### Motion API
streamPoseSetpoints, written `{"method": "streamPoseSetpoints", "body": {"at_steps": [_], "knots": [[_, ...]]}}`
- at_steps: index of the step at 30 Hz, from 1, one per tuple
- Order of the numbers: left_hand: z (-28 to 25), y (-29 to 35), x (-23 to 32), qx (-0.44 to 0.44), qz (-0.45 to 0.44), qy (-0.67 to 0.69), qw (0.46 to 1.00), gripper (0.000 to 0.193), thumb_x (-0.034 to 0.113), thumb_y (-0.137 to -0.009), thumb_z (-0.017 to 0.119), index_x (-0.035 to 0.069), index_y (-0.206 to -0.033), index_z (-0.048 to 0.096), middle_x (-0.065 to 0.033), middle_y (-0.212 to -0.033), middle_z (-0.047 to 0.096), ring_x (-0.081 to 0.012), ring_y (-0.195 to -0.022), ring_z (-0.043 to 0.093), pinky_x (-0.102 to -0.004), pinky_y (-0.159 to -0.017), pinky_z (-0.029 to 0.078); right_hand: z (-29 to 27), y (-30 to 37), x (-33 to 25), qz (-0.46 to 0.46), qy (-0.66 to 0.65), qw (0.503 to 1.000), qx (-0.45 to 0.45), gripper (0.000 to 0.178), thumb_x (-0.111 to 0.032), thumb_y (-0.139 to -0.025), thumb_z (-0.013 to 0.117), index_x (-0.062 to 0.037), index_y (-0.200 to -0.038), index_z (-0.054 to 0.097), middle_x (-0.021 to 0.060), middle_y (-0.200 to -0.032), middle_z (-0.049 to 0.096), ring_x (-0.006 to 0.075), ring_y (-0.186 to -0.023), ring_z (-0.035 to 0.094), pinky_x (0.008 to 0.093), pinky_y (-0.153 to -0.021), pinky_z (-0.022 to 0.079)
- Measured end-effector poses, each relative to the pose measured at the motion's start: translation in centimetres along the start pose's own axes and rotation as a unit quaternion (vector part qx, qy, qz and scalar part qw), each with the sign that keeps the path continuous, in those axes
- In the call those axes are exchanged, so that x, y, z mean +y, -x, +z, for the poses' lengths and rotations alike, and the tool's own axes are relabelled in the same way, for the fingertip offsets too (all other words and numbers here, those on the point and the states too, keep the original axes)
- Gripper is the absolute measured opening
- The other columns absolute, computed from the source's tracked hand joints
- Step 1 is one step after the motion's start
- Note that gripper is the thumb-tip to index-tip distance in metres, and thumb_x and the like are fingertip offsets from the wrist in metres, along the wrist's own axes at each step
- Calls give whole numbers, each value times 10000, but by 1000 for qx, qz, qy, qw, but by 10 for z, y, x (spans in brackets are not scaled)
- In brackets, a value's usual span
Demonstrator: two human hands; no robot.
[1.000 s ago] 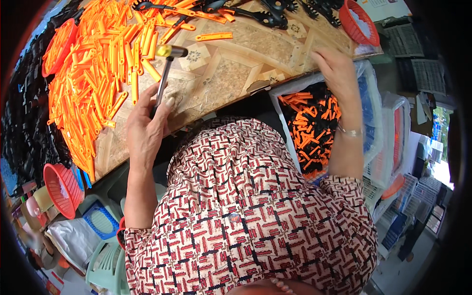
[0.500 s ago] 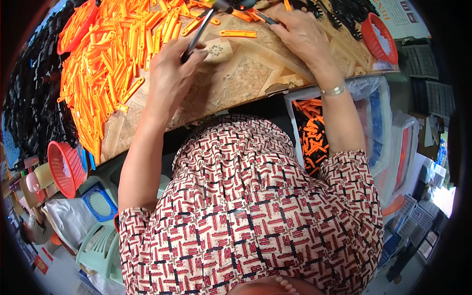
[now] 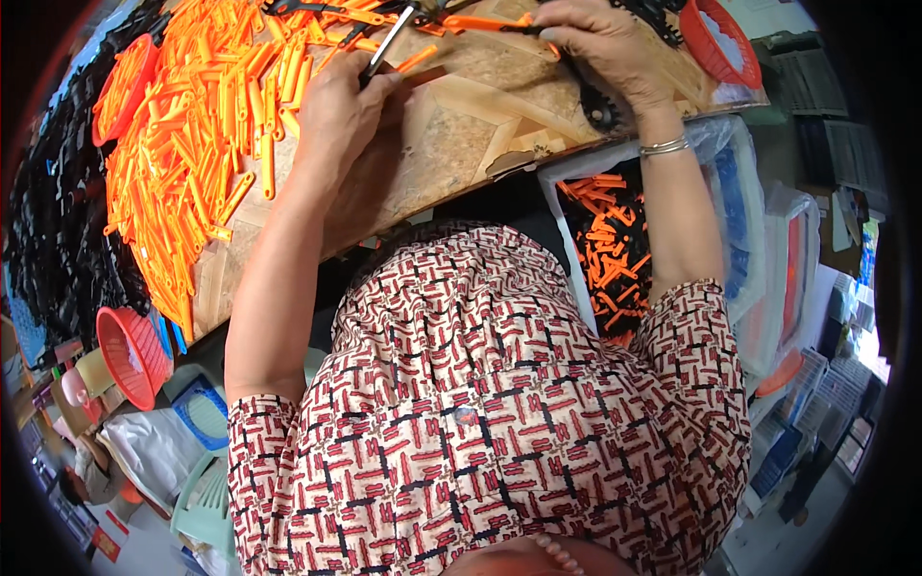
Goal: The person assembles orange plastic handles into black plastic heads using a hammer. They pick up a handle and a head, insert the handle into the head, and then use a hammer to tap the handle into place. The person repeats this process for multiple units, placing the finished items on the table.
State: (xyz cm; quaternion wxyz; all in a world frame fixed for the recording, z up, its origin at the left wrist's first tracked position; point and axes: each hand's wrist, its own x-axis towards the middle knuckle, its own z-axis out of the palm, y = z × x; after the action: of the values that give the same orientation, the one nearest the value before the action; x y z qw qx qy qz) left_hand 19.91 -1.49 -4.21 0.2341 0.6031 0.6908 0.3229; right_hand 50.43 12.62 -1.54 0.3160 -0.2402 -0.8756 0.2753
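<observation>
My left hand (image 3: 341, 110) is closed around a slim metal tool (image 3: 390, 43) with a dark handle, its shiny shaft slanting up and right. At the upper right, my right hand (image 3: 615, 48) has its fingers pinched on a long orange strip (image 3: 480, 22) with a black end. A black toothed piece (image 3: 597, 106) lies under the right palm, near the table's edge. Between the hands, a loose orange strip (image 3: 418, 60) rests beside the tool. A large heap of orange strips (image 3: 206, 134) spreads to the left of my left hand. The top edge cuts off part of the work.
Black pieces (image 3: 58, 192) are piled at the far left. Red baskets stand at the table's left (image 3: 133, 357) and right (image 3: 720, 43). Below the table edge (image 3: 509, 163), a plastic-lined box (image 3: 567, 240) holds orange and black pieces. Clear-wrapped crates (image 3: 740, 230) sit to the right.
My right hand has moved up and right, and a black toothed piece now shows under it. The loose orange strip between the hands has shifted and turned. The left hand still holds the tool.
</observation>
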Motion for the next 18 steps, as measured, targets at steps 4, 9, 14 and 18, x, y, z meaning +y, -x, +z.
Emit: {"method": "streamPoseSetpoints", "body": {"at_steps": [4,9,14,18], "knots": [[-25,17,8,-33,-121,262,957,285,243,-976,691,11,-1141,672,-46,-887,710,-83,-702,631,-219,-612,479,1,-14,-46,175,-210,958,87,186,-26,-876,716,-4,-1061,726,58,-931,752,115,-829,648,269,-725,499],[-54,43,5,-16,-104,287,952,271,182,-956,712,-10,-1142,668,-65,-892,716,-83,-676,612,-220,-584,448,37,27,-105,290,-291,912,-15,173,-119,-981,636,6,-1088,689,48,-734,674,103,-679,661,260,-629,526],[-67,56,11,-226,-58,197,952,201,141,-961,692,-18,-1082,670,-28,-815,659,-71,-671,569,-221,-590,433,86,87,-137,461,-400,789,-74,197,-81,-986,619,68,-1109,659,63,-723,679,106,-584,634,235,-554,525],[-46,49,24,-296,66,46,952,180,129,-927,692,-17,-1031,684,-71,-785,667,-153,-690,610,-314,-642,475,103,98,-139,478,-372,793,-69,189,-106,-1009,584,28,-1108,674,36,-728,674,85,-594,620,216,-563,504]]}}
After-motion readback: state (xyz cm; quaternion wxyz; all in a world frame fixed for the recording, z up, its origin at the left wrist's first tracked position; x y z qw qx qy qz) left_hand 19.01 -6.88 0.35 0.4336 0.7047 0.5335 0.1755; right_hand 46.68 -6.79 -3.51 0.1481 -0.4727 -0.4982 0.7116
